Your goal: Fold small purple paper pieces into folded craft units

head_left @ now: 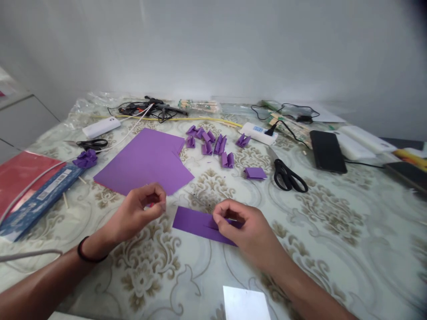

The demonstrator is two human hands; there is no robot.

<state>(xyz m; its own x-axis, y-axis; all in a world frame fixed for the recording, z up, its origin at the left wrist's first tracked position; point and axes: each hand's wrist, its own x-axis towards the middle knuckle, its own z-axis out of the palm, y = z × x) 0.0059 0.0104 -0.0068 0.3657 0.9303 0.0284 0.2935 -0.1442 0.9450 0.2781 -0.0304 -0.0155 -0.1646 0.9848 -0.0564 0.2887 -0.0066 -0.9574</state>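
Note:
A purple paper strip [191, 222] lies flat on the patterned tablecloth in front of me. Over its right part, my right hand [238, 222] is closed in a pinch at a small darker purple piece of paper [212, 222]; whether this is separate from the strip is hard to tell. My left hand [143, 211] is raised just left of the strip, thumb and forefinger brought together; what they hold, if anything, is hidden. Behind it spread large purple sheets [143, 160]. Several folded purple paper pieces [220, 144] stand farther back, with a flatter folded piece [255, 173] nearer.
Black-handled scissors [288, 178] lie at right, beside a phone [328, 151] and a white power strip [258, 132]. Another pair of scissors [93, 144], crumpled purple paper [86, 158] and a red-and-blue packet [36, 191] are at left. A white card [246, 304] sits near the front edge.

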